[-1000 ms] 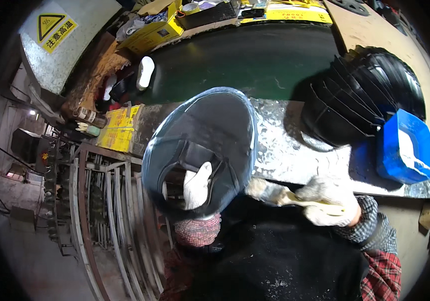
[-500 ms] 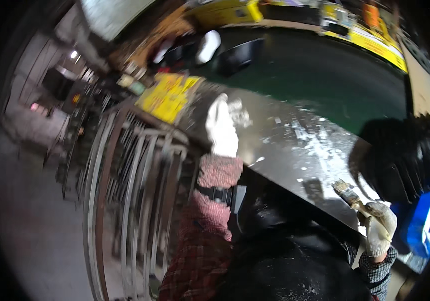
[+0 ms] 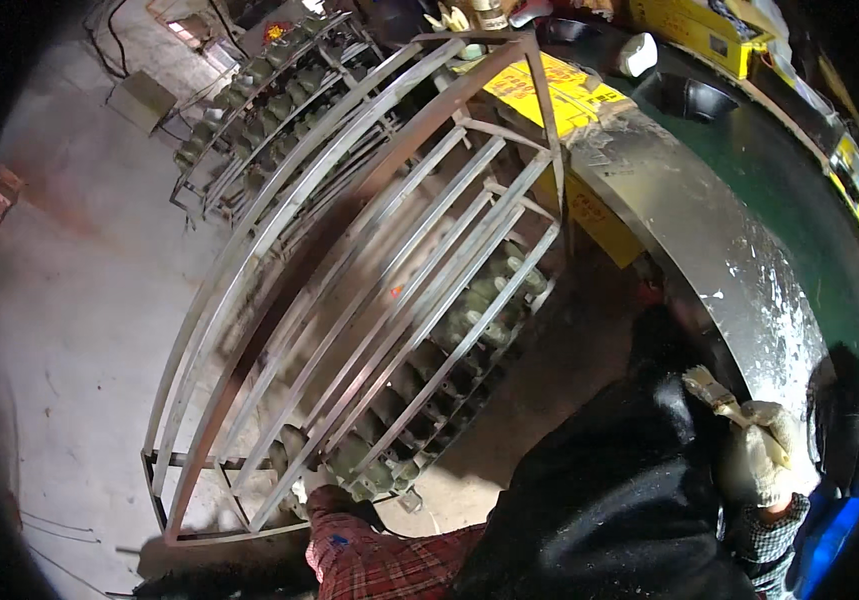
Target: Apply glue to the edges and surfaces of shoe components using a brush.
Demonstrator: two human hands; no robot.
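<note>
My left hand (image 3: 299, 487) reaches down into the low end of a metal rack (image 3: 349, 215), behind its bars. It is beside several grey-green cast parts (image 3: 361, 462) on the rack's lower level; the fingers are mostly hidden, and I cannot make out whether they hold one. On the right, my right hand (image 3: 764, 455), in a whitish work glove, is closed around a paintbrush (image 3: 714, 393). The brush's bristles point up and left, near the front edge of a metal-topped bench (image 3: 719, 235) smeared with white.
More cast parts fill a second rack (image 3: 284, 95) farther back. Yellow printed sheeting (image 3: 549, 95) covers the bench's far end. A black bowl (image 3: 697, 98) and a white container (image 3: 637, 55) stand on the green surface behind. Something blue (image 3: 834, 545) is at lower right.
The view has swung left and down toward the rack. My left hand has left the space above the bench and gone down among the cast parts. My right hand still grips the paintbrush.
</note>
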